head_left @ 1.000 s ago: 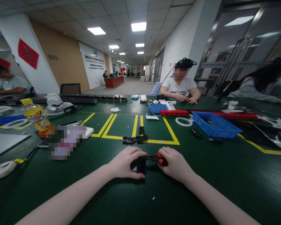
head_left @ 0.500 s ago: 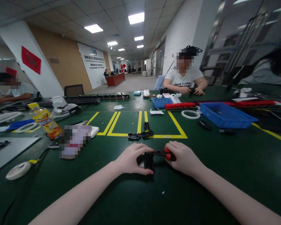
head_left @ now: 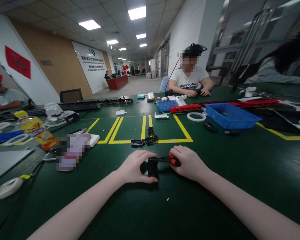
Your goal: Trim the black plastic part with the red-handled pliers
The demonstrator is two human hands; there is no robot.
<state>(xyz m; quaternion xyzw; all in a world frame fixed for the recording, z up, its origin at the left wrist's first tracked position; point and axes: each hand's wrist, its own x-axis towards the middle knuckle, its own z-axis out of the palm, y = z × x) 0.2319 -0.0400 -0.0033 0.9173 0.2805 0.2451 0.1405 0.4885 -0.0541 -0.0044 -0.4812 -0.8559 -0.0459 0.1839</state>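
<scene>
Between thumb and fingers, my left hand (head_left: 136, 166) grips a small black plastic part (head_left: 153, 167) just above the green table (head_left: 130, 213). My right hand (head_left: 187, 163) is wrapped round the red handles of a pair of pliers (head_left: 173, 160). The dark jaws of the pliers point left and reach the upper edge of the black part; whether they pinch it I cannot tell. Beyond my hands, several similar black parts (head_left: 145, 140) lie on the yellow tape line. A tiny white scrap (head_left: 168, 199) lies nearer to me.
A drink bottle (head_left: 37, 130), a blurred-out phone (head_left: 72, 151) and a white oval device (head_left: 8, 188) lie on the left. Right of centre are a white ring (head_left: 196, 116) and a blue tray (head_left: 232, 116). A person (head_left: 190, 76) sits across the table.
The whole view has shifted, so the scene sits a little further left. Both hands keep their grips, and the black part now shows its broader face.
</scene>
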